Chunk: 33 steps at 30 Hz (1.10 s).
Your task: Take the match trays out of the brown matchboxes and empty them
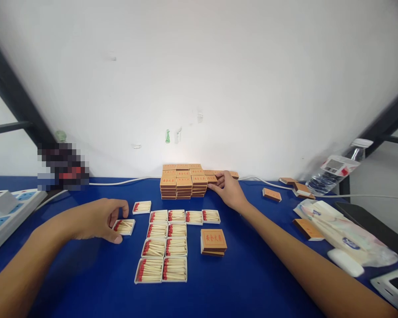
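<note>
Currently, at centre left of the frame, the left hand [94,218] has thumb and forefinger apart around the left end of a match-filled tray [125,227]. Right of centre, the right hand [231,192] is at the right end of the stacked matchboxes [184,181]; whether it clamps one, I cannot tell. More filled trays [176,247] lie in rows at lower centre.

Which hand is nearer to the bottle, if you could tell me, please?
Right. The right hand is at the stacked matchboxes, to the left of the bottle; the left hand is much farther left, at a tray of matches.
</note>
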Tool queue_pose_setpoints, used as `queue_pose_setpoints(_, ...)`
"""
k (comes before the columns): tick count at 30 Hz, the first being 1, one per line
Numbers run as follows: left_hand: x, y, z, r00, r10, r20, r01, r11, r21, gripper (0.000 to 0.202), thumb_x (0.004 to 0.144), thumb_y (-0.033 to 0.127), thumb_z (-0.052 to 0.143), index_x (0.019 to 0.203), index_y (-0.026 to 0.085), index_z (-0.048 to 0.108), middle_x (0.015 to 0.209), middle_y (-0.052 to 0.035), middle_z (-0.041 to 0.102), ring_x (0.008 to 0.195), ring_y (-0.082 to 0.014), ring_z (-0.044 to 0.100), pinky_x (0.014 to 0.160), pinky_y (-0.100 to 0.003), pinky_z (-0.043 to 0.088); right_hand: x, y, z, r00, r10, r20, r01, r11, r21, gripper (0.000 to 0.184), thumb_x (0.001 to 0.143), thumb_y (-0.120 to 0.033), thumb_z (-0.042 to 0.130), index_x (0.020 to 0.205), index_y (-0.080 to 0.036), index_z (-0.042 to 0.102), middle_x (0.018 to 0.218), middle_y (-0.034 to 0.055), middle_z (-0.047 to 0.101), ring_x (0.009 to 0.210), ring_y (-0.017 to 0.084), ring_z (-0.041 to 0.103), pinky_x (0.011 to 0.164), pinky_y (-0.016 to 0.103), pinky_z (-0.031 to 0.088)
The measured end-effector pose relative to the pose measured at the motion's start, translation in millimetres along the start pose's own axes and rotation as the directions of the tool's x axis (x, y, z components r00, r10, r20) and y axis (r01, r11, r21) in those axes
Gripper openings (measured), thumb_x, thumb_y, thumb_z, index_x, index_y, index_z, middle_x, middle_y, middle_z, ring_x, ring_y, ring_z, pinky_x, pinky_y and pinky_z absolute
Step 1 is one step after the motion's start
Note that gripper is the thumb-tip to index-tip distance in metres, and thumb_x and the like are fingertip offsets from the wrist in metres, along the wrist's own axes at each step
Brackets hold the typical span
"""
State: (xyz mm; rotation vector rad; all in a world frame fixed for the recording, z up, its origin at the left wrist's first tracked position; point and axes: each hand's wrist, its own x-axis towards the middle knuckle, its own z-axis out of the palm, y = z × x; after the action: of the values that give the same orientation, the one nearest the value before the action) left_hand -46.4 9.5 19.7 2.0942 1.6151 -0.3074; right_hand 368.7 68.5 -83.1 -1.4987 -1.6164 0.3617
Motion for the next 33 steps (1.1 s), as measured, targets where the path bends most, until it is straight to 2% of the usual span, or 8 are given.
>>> queue_pose_setpoints(12,0,-5,2.5,0.999,0.020,-0.031,-0.021,0.999,-0.040,0.057,0.063,0.053,0.082,0.111,0.025,0.068,0.093,-0.0043,0.073,0.083,-0.0268,0.069,0.064,-0.031,0.045,-7,-3,0,0.999,-0.017,0.035,0.020,0.996,-0.085,0.040,0.083,-0.034,0.080,0.105,-0.026,0.048,0.086,-0.0005,0.071,0.075,0.022,0.068,0.069,0.036,0.049)
queue_pose_setpoints(15,0,-6,2.9,0.999,0.025,-0.040,-0.027,0.998,-0.050,0.058,0.063,0.054,0.083,0.111,0.025,0.069,0.092,-0.0046,0.073,0.082,-0.0259,0.069,0.063,-0.031,0.045,-8,-5,-4,0.997,-0.035,0.067,0.043,0.992,-0.119,0.042,0.085,-0.034,0.079,0.112,-0.025,0.048,0.089,0.0008,0.072,0.076,0.023,0.069,0.070,0.035,0.049)
queue_pose_setpoints(21,-1,1,3.6,0.998,0.052,-0.041,-0.055,0.997,-0.063,0.061,0.065,0.059,0.082,0.114,0.025,0.069,0.094,-0.0047,0.073,0.083,-0.0262,0.069,0.065,-0.032,0.046,-12,-5,-8,0.988,-0.118,0.104,0.144,0.943,-0.299,0.044,0.094,-0.027,0.070,0.131,-0.022,0.046,0.101,0.0069,0.075,0.086,0.027,0.072,0.074,0.036,0.049)
queue_pose_setpoints(26,0,4,4.4,0.997,0.069,-0.034,-0.071,0.996,-0.053,0.053,0.068,0.058,0.081,0.108,0.025,0.070,0.092,-0.0041,0.074,0.081,-0.0259,0.070,0.065,-0.032,0.046,-16,-15,-14,0.982,-0.134,0.137,0.181,0.876,-0.448,0.048,0.098,-0.031,0.068,0.139,-0.018,0.046,0.105,0.0151,0.078,0.098,0.034,0.073,0.074,0.038,0.049)
queue_pose_setpoints(28,0,3,4.1,0.997,0.069,-0.029,-0.071,0.996,-0.057,0.052,0.068,0.060,0.081,0.105,0.024,0.070,0.092,-0.0048,0.074,0.081,-0.0262,0.070,0.064,-0.033,0.046,-20,-28,-27,0.984,-0.134,0.115,0.175,0.837,-0.519,0.037,0.100,-0.033,0.066,0.132,-0.019,0.054,0.100,0.0157,0.078,0.090,0.034,0.073,0.070,0.038,0.048)
queue_pose_setpoints(30,-1,2,3.8,0.996,0.080,-0.028,-0.081,0.995,-0.056,0.052,0.069,0.063,0.081,0.102,0.024,0.070,0.092,-0.0056,0.074,0.082,-0.0266,0.070,0.064,-0.033,0.046,-27,-47,-47,0.985,-0.139,0.107,0.175,0.809,-0.561,0.015,0.100,-0.033,0.064,0.110,-0.021,0.064,0.092,0.0141,0.077,0.079,0.031,0.070,0.066,0.038,0.045)
queue_pose_setpoints(32,-1,1,4.1,0.996,0.086,-0.031,-0.087,0.995,-0.056,0.052,0.070,0.065,0.081,0.100,0.024,0.071,0.091,-0.0060,0.075,0.081,-0.0264,0.070,0.063,-0.033,0.046,-38,-71,-70,0.950,-0.158,0.268,0.269,0.849,-0.454,0.022,0.101,-0.042,0.064,0.087,-0.024,0.067,0.081,0.0088,0.075,0.072,0.027,0.068,0.065,0.037,0.045)
queue_pose_setpoints(33,-2,1,4.6,0.995,0.088,-0.039,-0.090,0.994,-0.059,0.051,0.071,0.066,0.080,0.098,0.024,0.071,0.090,-0.0060,0.075,0.079,-0.0259,0.070,0.063,-0.033,0.046,-45,-83,-80,0.898,-0.160,0.409,0.314,0.884,-0.346,0.027,0.101,-0.048,0.064,0.085,-0.026,0.069,0.081,0.0062,0.074,0.072,0.025,0.068,0.064,0.036,0.047)
